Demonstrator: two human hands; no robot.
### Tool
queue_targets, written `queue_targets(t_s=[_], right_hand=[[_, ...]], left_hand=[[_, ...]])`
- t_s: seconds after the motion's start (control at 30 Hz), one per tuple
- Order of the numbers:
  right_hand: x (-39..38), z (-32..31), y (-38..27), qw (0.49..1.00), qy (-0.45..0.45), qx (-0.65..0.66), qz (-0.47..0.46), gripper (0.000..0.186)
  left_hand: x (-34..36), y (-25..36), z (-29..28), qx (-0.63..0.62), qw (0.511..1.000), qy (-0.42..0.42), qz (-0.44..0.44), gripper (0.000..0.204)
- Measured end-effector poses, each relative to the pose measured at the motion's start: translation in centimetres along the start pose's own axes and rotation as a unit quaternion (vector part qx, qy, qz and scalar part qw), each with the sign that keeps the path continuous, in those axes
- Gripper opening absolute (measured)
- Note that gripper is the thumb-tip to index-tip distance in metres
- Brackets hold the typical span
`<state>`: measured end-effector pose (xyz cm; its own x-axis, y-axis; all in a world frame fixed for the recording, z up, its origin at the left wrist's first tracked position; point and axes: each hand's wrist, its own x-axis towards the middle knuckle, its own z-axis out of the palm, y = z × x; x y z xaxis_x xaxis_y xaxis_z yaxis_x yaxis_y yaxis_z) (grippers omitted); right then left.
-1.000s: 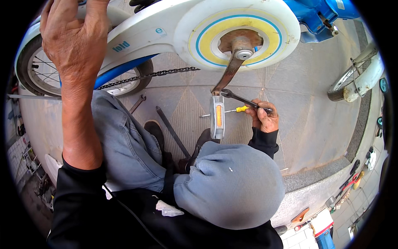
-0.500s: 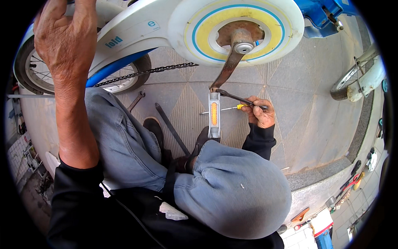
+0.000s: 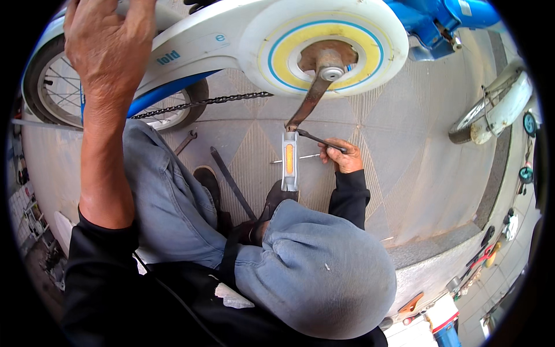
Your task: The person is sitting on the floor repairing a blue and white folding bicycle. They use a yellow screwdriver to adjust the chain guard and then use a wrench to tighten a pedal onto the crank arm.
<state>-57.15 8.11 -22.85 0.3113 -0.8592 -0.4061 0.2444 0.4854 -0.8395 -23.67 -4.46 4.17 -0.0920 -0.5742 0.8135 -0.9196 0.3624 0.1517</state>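
My right hand (image 3: 344, 156) is closed around a dark wrench (image 3: 317, 139). The wrench's far end meets the joint between the rusty crank arm (image 3: 310, 103) and the grey pedal (image 3: 289, 159) with its orange reflector. Beyond the pedal shows the thin metal shaft of a screwdriver (image 3: 309, 156); my right hand covers its handle, and I cannot tell whether the hand touches it. My left hand (image 3: 110, 55) is up by the rear part of the white and blue bicycle (image 3: 196, 43). Its fingertips leave the picture at the top, so its grip is hidden.
A black chain (image 3: 211, 100) hangs slack below the frame. On the paved floor lie another wrench (image 3: 186, 141) and a long dark bar (image 3: 232, 184) beside my shoes. A second wheel with a white fender (image 3: 509, 107) stands at right. Assorted tools, including a handsaw (image 3: 411, 303), lie lower right.
The whole view has shifted slightly, with the scene moving left. My right hand sits a little closer to the pedal, now covering the screwdriver's yellow handle. The wrench stays at the pedal joint.
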Motion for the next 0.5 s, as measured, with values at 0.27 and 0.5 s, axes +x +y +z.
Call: queue_targets(t_s=[0.27, 0.5], right_hand=[[-1.9, 1.0, -6.3, 0.99, 0.035, -0.139, 0.015, 0.026], [-2.1, 7.8, -15.8, 0.922, 0.017, -0.385, -0.03, 0.019]], left_hand=[[0.3, 0.5, -0.4, 0.029, 0.999, -0.006, -0.021, 0.007], [0.1, -2.5, -1.0, 0.101, 0.993, -0.055, 0.003, 0.009]])
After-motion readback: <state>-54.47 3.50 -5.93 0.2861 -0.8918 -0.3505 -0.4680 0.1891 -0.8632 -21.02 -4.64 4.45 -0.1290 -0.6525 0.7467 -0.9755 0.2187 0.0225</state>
